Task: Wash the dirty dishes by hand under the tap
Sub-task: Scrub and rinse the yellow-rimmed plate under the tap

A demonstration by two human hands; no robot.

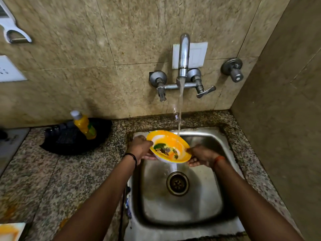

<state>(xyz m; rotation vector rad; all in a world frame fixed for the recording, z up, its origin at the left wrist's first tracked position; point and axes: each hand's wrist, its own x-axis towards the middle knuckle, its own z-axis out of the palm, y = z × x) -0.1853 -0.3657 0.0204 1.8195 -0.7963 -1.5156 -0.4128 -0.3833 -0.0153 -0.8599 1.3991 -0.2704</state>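
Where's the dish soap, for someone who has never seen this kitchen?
Start at the steel sink and go left along the granite counter to the black tray against the wall. The soap bottle leans in it: the only yellow-orange bottle there, with a white cap and a green label.

Head-worn wide view, looking steeply down, close over the sink (pixel 225 221), facing the wall (pixel 69 66)

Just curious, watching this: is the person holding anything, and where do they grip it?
Yes: a round yellow-rimmed plate with food residue, held over the steel sink. The left hand and right hand grip opposite edges of its rim.
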